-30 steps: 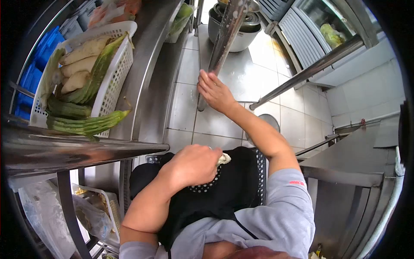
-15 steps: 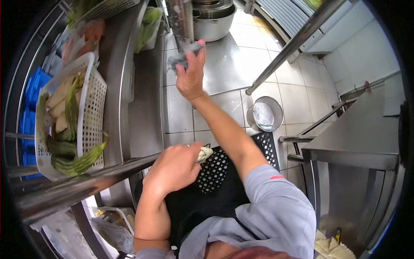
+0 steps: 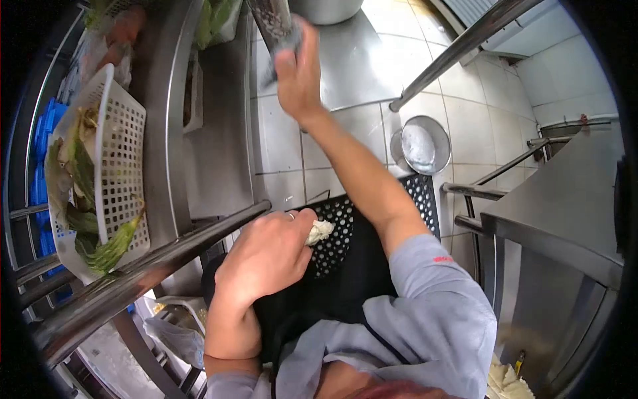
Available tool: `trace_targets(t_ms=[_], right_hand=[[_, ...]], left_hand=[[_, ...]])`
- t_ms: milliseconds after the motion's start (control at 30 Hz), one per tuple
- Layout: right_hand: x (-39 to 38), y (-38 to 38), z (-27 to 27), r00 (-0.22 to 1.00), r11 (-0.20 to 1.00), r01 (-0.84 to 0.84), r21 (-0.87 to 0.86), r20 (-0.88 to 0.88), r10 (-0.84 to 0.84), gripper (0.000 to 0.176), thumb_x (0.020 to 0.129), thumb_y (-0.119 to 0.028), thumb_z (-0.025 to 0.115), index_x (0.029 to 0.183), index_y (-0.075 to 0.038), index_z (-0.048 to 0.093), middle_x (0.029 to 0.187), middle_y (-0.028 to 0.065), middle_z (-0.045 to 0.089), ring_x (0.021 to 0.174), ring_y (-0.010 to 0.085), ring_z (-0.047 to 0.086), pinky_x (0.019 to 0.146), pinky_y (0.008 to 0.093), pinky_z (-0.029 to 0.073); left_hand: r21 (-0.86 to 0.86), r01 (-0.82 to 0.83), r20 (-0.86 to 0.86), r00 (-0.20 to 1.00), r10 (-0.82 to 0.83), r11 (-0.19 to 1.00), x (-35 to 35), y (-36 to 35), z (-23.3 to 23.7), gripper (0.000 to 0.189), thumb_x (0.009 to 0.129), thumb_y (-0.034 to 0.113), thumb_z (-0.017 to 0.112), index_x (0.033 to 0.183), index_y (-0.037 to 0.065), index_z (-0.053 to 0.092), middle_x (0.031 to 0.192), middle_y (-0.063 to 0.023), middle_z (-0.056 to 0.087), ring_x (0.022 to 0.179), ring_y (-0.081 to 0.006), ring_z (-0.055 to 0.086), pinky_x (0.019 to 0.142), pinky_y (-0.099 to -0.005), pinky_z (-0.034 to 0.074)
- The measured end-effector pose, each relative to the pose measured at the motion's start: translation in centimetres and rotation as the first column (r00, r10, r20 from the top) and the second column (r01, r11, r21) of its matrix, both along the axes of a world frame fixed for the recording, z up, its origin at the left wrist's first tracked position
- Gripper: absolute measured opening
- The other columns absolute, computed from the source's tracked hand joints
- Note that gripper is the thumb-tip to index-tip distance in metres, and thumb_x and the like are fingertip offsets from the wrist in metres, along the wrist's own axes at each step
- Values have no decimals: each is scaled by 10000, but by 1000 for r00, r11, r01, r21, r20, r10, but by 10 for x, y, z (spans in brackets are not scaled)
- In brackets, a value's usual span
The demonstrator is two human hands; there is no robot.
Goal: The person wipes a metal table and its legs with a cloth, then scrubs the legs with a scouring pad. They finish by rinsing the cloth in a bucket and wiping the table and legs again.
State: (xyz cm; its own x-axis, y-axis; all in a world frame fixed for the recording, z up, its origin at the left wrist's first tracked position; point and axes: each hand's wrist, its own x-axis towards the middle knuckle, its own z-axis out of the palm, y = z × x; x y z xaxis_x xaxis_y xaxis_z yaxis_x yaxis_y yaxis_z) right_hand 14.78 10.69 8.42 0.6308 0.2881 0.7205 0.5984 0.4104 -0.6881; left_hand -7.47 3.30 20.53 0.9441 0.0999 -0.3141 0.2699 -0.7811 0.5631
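My right hand (image 3: 300, 83) reaches far forward with its fingers closed on a dark grey scouring pad (image 3: 287, 48). The pad presses against an upright metal post (image 3: 269, 18), which has whitish smears on it. Part of the pad is hidden behind the fingers. Close to my body, my left hand (image 3: 266, 254) is closed around a crumpled white cloth (image 3: 320, 231), with one end poking out past the fingertips. A ring shows on a left finger. Below the cloth lies a black mat with holes (image 3: 332, 256).
A metal pot (image 3: 424, 145) with whitish liquid stands on the tiled floor. At left, a white basket (image 3: 123, 159) of green vegetables sits beside a steel shelf (image 3: 216, 139). Metal rails (image 3: 465, 50) cross at upper right, and a steel counter (image 3: 558, 193) stands at right.
The view has shifted, so the floor, pot and post appear higher in the picture. My right hand and the scouring pad also appear higher, still at the post. My left hand keeps the cloth.
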Motion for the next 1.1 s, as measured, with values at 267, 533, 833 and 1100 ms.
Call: trace_targets(t_ms=[267,533,833,1100], right_hand=[[-22,-13,-229,923,786,332,-521,9,-385,381,1007,-288,388,1210,19,487,1166,241,493,1069,385,458,955,468,344],[16,-16,-129,936,924,-120,-363,-353,-16,479,1002,-382,349,1031,3,631,949,223,634,860,348,576,809,449,436],[61,12,-265,602,608,-680,-409,-785,146,752,978,-607,310,1218,52,582,1129,159,619,1039,236,544,950,348,403],[38,-12,-78,411,729,-685,-2,-827,383,639,1011,-548,328,1185,20,562,1092,146,608,1059,230,545,943,354,407]], left_hand=[[-53,-13,-3,1000,13,999,1,0,0,251,703,34,589,946,25,528,800,-207,587,846,-424,569,735,-509,457],[-39,16,-64,998,-18,999,10,-11,3,262,697,32,611,943,24,522,805,-177,575,846,-387,577,728,-482,465],[-64,-59,27,998,61,996,-3,-18,-2,198,721,53,607,890,0,519,786,-164,589,825,-370,591,723,-468,485],[-8,-71,53,996,72,997,-2,-24,0,154,729,52,596,855,-7,529,748,-165,607,771,-353,614,675,-450,513]])
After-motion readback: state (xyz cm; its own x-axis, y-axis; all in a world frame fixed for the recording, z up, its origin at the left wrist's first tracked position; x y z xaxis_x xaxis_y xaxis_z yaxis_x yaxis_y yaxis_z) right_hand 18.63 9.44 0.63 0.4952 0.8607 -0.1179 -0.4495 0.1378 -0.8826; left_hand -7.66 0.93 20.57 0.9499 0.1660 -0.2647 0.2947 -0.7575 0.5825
